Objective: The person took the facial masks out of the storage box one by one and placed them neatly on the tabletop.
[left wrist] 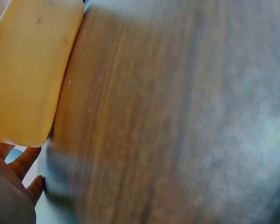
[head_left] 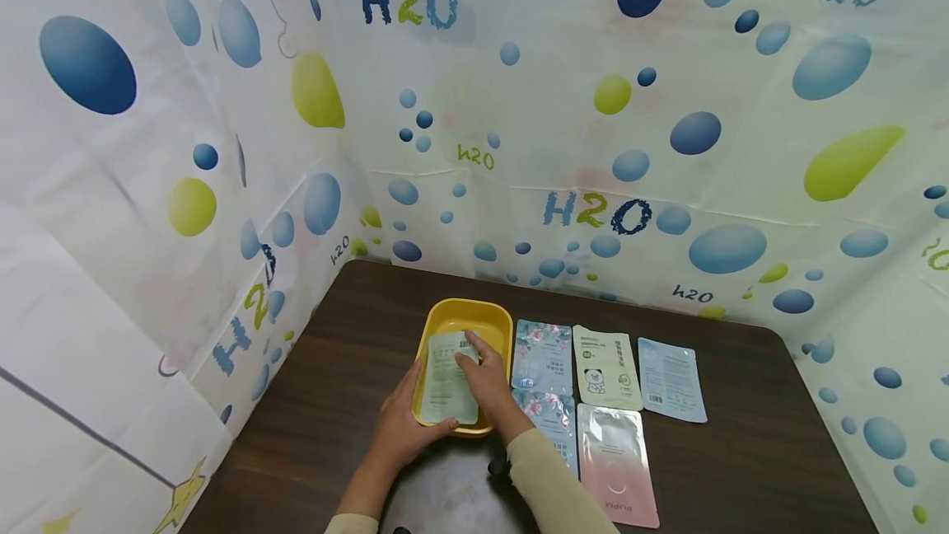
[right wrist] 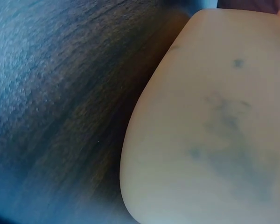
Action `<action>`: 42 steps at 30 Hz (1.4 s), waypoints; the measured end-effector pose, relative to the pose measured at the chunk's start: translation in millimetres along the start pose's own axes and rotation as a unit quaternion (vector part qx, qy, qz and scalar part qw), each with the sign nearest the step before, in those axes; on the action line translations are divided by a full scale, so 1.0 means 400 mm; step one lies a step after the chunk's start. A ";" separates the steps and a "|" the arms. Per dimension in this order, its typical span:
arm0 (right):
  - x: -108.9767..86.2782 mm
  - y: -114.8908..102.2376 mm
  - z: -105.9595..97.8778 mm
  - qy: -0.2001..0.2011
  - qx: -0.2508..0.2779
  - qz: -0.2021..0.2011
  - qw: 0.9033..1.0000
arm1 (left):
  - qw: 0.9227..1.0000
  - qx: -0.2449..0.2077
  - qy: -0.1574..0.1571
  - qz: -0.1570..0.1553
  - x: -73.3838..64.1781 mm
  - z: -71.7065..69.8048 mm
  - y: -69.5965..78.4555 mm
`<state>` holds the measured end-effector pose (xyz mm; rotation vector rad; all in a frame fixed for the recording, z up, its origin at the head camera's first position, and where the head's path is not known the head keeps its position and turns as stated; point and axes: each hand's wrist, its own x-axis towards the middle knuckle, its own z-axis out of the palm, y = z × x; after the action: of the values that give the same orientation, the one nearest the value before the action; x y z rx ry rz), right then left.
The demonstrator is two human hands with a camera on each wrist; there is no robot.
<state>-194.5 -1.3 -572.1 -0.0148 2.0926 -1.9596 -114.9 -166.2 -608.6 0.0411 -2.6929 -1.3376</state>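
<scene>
In the head view a yellow tray (head_left: 482,313) stands at the table's middle, with a pale green sachet (head_left: 448,390) printed with text lying in it. My left hand (head_left: 404,427) grips the tray's near left corner, fingers along the left side and thumb at the near rim. The left wrist view shows those fingers (left wrist: 25,161) at the end of the tray's outer wall (left wrist: 32,74). My right hand (head_left: 493,386) reaches over the right rim, its thumb and a fingertip on the sachet's face. I cannot tell whether it pinches the sachet. The tray's wall (right wrist: 200,140) fills much of the right wrist view.
Right of the tray lie two blue floral sachets (head_left: 544,357), a pale green bear sachet (head_left: 608,369), a light blue sachet (head_left: 671,379) and a pink-silver sachet (head_left: 617,468). The dark wooden table (head_left: 749,435) meets a white patterned curtain (head_left: 519,105) at the back.
</scene>
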 end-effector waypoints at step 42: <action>0.029 -0.105 -0.242 0.073 0.051 -0.063 0.994 | 1.000 0.004 0.019 -0.001 0.000 0.007 -0.006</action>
<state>-233.1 87.6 -528.7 0.0172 2.1244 -2.2005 -115.3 -165.6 -612.3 0.0709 -2.6679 -1.3123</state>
